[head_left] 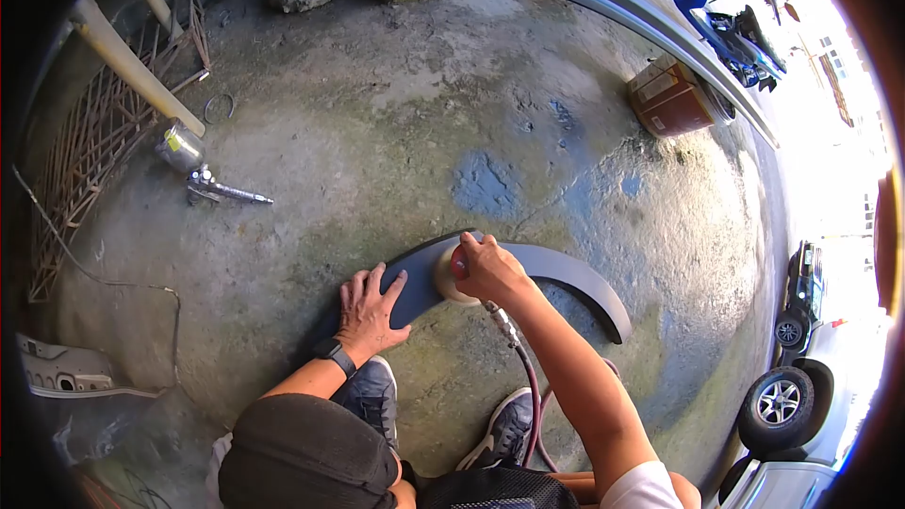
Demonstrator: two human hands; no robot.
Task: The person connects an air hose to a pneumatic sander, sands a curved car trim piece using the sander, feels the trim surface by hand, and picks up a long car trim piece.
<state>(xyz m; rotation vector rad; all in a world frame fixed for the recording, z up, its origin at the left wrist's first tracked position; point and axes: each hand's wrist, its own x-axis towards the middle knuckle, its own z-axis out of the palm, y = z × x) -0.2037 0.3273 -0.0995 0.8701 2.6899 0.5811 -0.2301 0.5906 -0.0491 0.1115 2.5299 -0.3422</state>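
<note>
A curved dark grey fender flare [566,270] lies on the concrete in front of my shoes. My left hand [370,314], fingers spread, presses flat on its left part. Wrapped around a red-topped air sander [459,262] is my right hand [492,271]; the round pad of the sander rests against the middle of the flare. A metal hose fitting [502,322] joins the sander to a dark red air hose [533,386] that runs back between my legs.
At the left a spray gun [196,165] lies on the floor near a rusty metal frame [104,146] and a yellowish post [141,66]. A long grey panel [603,9] spans the upper right above a brown tin [671,99]. Parked vehicles stand at the right.
</note>
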